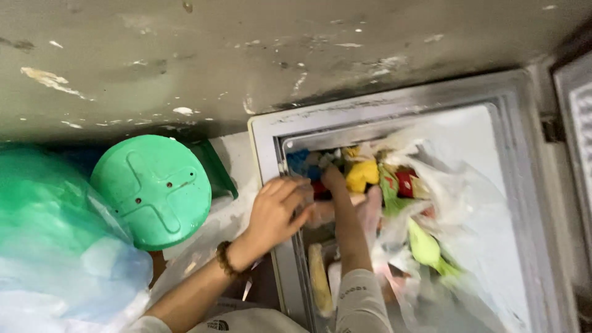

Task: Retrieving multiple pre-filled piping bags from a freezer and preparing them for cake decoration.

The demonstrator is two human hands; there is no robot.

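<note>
Chest freezer (pixel 394 108), lid raised, fills the right half of the view; its long axis runs from the lower middle toward the upper right, and its pale metal rim stands against a stained wall (pixel 185 61). Inside lie packed foods in thin plastic bags (pixel 456 203): a yellow packet (pixel 362 174), a red packet (pixel 405 182), a blue one (pixel 299 161) and green ones (pixel 424 245), heaped toward the near-left corner.

The left hand (pixel 279 213), a bead bracelet (pixel 224 259) at its wrist, rests flat on the freezer's left rim with fingers spread and curled over the edge, gripping nothing else. The right hand (pixel 333 179) reaches deep among the packets, forearm pointing straight away from the person; its fingers are buried between the blue and yellow packets, so I cannot tell how far it is open or what it grips.

Just left of the freezer stands a round green lid (pixel 154 188) with a raised cross, beside a green-tinted plastic bag (pixel 49 234).
</note>
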